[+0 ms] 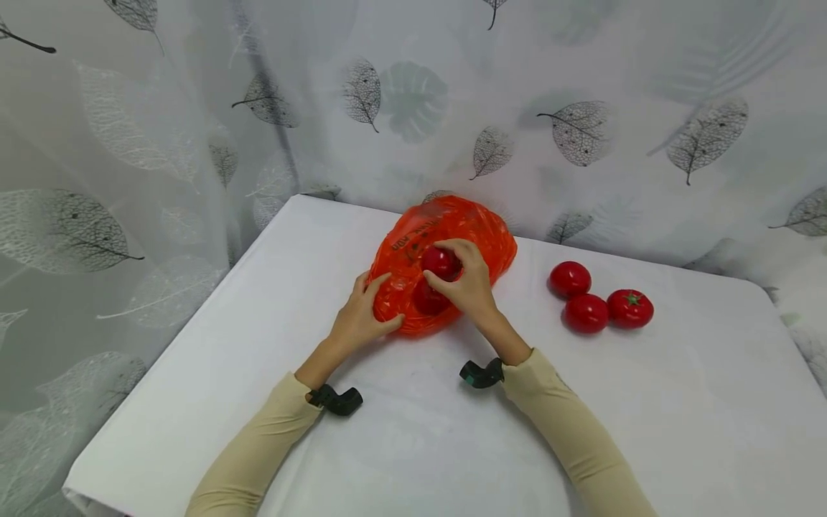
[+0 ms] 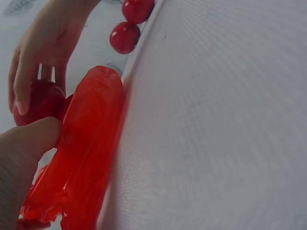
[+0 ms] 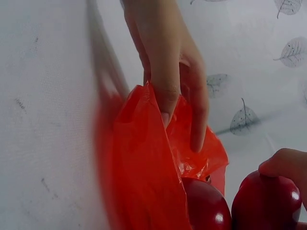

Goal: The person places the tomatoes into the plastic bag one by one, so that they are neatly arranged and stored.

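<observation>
A tomato [image 1: 441,261] is pinched between the thumb and fingers of my right hand [image 1: 470,282], above the mouth of a red plastic bag [image 1: 400,244]. Another tomato [image 3: 205,203] lies inside the bag, just beneath the held tomato [image 3: 266,201]. My left hand [image 1: 362,312] is at the bag's left edge, its thumb and forefinger spread apart. In the right wrist view, the left hand's thumb and one finger [image 3: 198,120] reach into the bag's opening. Its other fingers are partly hidden.
Three more tomatoes sit close together right of the bag: a rear one [image 1: 569,279], a front one [image 1: 586,314] and one with a green stem top [image 1: 629,309]. The white table [image 1: 685,402] meets a leaf-patterned curtain [image 1: 446,93] at the back.
</observation>
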Motion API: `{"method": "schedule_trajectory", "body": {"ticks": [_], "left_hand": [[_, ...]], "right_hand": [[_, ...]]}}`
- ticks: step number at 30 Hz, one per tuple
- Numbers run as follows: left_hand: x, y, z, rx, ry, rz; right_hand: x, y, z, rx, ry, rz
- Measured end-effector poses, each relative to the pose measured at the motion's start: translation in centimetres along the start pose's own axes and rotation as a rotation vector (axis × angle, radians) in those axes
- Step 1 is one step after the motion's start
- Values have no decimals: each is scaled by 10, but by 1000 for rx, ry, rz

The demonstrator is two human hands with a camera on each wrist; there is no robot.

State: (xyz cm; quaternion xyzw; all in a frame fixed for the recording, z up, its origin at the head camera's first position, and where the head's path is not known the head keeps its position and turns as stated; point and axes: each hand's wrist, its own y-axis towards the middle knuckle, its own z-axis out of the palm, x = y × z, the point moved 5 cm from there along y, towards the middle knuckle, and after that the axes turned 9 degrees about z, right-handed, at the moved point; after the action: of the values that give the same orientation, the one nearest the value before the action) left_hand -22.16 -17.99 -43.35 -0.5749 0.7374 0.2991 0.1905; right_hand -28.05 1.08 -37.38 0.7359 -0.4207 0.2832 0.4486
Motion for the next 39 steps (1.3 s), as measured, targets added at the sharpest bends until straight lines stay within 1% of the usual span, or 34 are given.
{"method": "schedule_trajectory", "body": {"ticks": [8,17,26,31,39], "left_hand": [[-4,1,2,-5,9,24],[-8,2,-1,-19,14,16],[-9,3,-1,-27,23,31],[-8,1,-1,-31,22,32],[-6,-1,-2,-26,17,20]], "right_hand": [[2,5,10,13,-15,-34],[6,15,24,60,-44,-61],[0,24,42,156,-98,-3],[-1,28,51,221,-162,38],[-4,31,65,318,-304,76]]}}
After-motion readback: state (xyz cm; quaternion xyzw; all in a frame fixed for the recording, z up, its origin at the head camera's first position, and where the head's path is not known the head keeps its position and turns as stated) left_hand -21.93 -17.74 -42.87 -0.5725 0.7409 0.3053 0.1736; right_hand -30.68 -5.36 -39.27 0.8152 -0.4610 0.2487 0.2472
